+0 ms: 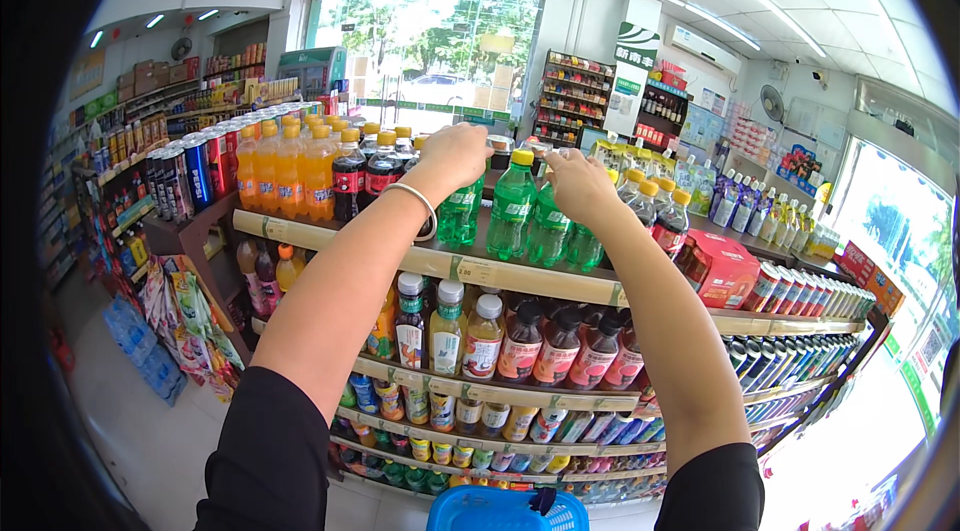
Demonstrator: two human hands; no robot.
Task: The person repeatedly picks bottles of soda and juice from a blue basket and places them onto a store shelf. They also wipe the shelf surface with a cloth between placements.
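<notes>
Both of my arms reach over the top shelf of a store's drink rack. My left hand (454,154) is above a green soda bottle (460,214), its fingers bent near the bottle's top; a bangle circles the wrist. My right hand (577,182) is at the upper part of another green bottle (549,227), fingers bent; its grip is not clear. Between the hands stands a green bottle with a yellow cap (512,204). Dark cola bottles (349,174) stand left of my left hand, with orange soda bottles (289,171) beyond them.
The shelf edge (465,270) bears price tags. Lower shelves hold bottled drinks (484,336). Right of my right arm are a red carton (716,268) and rows of cans (795,291). Cans (196,171) stand at the left. A blue plastic basket (495,508) is below, close to me.
</notes>
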